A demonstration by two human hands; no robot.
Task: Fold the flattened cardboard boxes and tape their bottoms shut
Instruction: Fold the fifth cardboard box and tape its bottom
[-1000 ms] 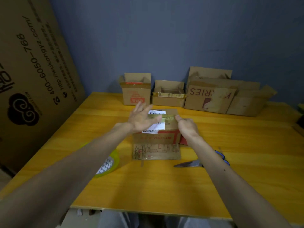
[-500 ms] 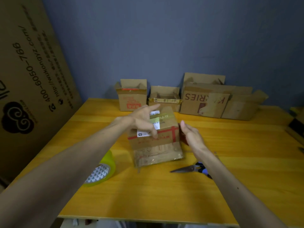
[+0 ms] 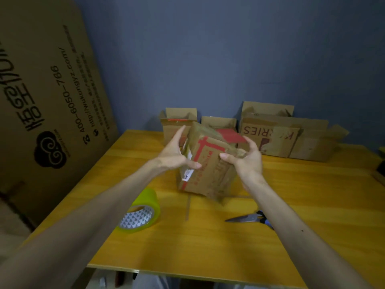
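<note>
Box (image 3: 208, 165) sits between both hands, lifted off the tabletop (image 3: 208, 247) and tilted, with one corner pointing down. Left hand (image 3: 173, 157) pinches its left side, with the thumb on the near face and the fingers (image 3: 179, 135) reaching up behind it. Right hand (image 3: 248, 163) grips the upper right corner with curled fingers (image 3: 251, 146).

The step seems to be turning the box over, probably to check the taped bottom or to stand it upright. To do this well, both grips should be firm during the rotation, but not so hard that the flaps are crushed. Any loose tape edge is better pressed flat before the box is set down.

Counted:
- one box in the fingers
- four boxes (image 3: 268, 132) beyond the fingers, at the wall
- one tape roll (image 3: 141, 211) below the left fingers
- one scissors (image 3: 245, 217) below the right fingers
</note>
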